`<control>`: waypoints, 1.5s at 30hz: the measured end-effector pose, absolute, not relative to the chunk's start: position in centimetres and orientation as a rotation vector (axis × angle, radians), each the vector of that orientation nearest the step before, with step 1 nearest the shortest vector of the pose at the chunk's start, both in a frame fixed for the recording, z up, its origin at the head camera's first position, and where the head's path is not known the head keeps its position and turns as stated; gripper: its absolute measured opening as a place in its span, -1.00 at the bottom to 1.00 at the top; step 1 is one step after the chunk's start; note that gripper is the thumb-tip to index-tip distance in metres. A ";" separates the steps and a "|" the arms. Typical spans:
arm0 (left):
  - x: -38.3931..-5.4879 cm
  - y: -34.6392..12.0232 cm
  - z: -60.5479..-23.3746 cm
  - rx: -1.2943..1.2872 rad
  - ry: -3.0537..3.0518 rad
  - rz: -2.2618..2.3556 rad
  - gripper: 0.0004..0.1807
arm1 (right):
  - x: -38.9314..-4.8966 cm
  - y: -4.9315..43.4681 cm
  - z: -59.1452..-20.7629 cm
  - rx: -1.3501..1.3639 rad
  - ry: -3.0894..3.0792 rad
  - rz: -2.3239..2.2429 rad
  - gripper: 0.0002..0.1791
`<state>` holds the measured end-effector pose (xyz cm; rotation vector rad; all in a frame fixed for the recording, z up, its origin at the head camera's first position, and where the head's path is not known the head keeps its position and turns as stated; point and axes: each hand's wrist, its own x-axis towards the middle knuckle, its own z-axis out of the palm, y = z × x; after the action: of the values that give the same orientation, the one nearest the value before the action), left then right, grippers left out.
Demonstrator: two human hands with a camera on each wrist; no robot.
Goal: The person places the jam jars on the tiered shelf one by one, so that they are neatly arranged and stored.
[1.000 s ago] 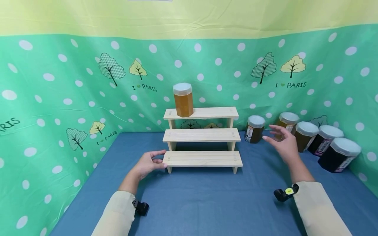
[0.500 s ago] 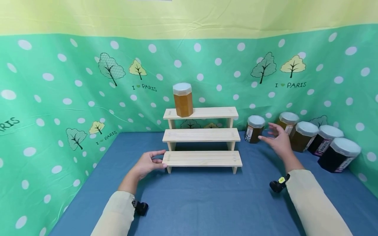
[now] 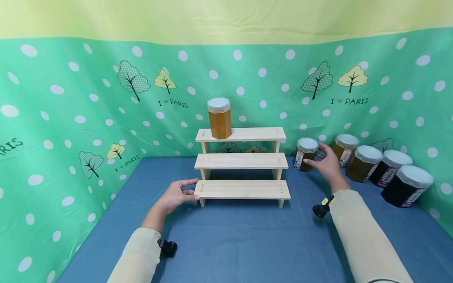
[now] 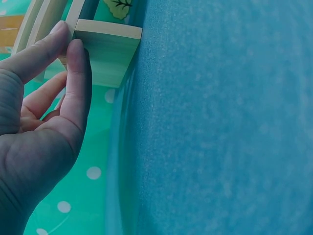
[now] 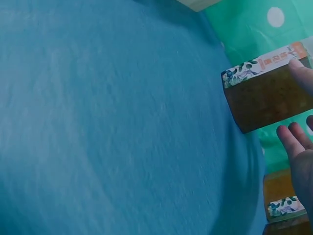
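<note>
A three-step wooden display stand [image 3: 244,189] is on the blue cloth, and my left hand [image 3: 178,195] pinches the left end of its lowest board. Thumb and index finger meet that board's corner in the left wrist view, where the stand's side panel [image 4: 107,58] shows below them. My right hand [image 3: 329,167] reaches round a honey jar [image 3: 301,157] right of the stand. In the right wrist view, the thumb lies over the labelled jar [image 5: 269,100], while the fingers [image 5: 288,142] are spread apart from it. Another honey jar [image 3: 220,125] stands upright on the top step, at its left.
Right of my right hand stand several more white-lidded jars: an amber one [image 3: 345,147], a brown one [image 3: 364,163] and two dark ones, the nearer [image 3: 407,186] in front. A green dotted curtain [image 3: 255,78] hangs behind and along both sides of the blue tablecloth [image 3: 240,239].
My right hand has moved left to the nearest jar, its thumb coming in front of it. The left hand has stayed on the stand, and the jars have not moved.
</note>
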<state>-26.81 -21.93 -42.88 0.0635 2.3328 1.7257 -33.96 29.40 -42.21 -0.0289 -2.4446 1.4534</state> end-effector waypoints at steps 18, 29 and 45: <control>-26.8 -21.9 -43.0 0.059 2.320 1.736 -0.21 | -35.1 27.8 -41.6 -0.042 -2.398 1.437 0.01; -26.8 -21.8 -43.1 0.054 2.323 1.732 -0.21 | -34.7 28.3 -42.5 -0.072 -2.370 1.397 0.01; -26.7 -21.9 -42.8 0.062 2.321 1.732 -0.22 | -32.7 28.7 -42.6 -0.084 -2.366 1.399 0.02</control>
<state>-26.69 -21.91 -42.76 0.0620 2.3207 1.7321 -32.71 28.72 -42.59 -0.0836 -2.3661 1.3989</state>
